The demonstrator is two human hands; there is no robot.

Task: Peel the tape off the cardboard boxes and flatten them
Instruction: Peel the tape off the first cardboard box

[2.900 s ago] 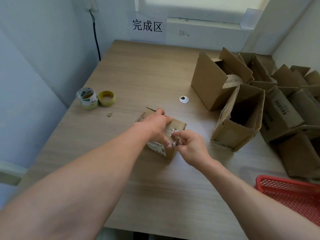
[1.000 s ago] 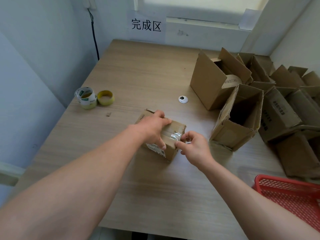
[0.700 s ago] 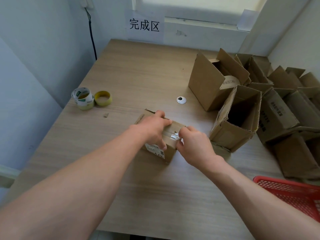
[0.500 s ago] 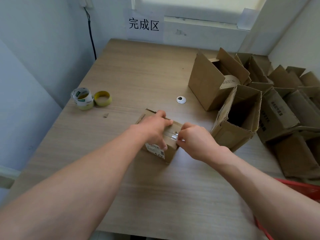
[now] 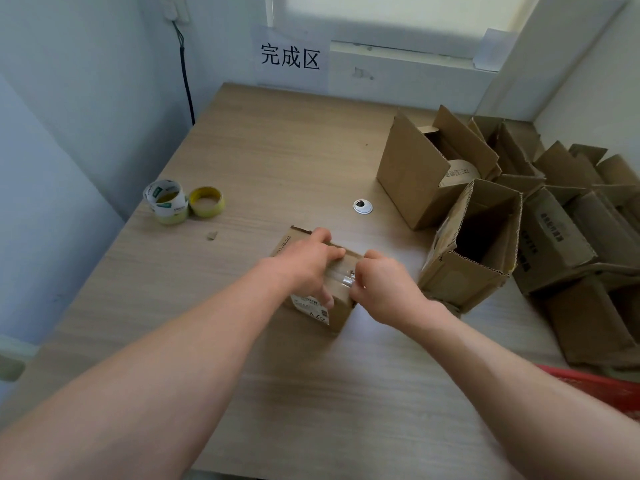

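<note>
A small sealed cardboard box (image 5: 337,308) with a white label on its near side sits at the middle of the wooden table (image 5: 277,150). My left hand (image 5: 304,268) lies over the box top, fingers curled down around it and holding it still. My right hand (image 5: 382,285) is at the box's right top edge and pinches a crumpled bit of clear tape (image 5: 347,280) between thumb and fingers. Most of the box top is hidden under my hands.
Two tape rolls (image 5: 168,201) (image 5: 207,201) stand at the left. A metal cable grommet (image 5: 362,206) lies behind the box. Two opened boxes (image 5: 420,174) (image 5: 474,251) stand to the right, with several cardboard boxes (image 5: 571,230) piled beyond. A red basket (image 5: 609,389) is near right.
My right hand moved from the box's right side up against its top right edge and took hold of the clear tape there. My left hand stayed on the box top.
</note>
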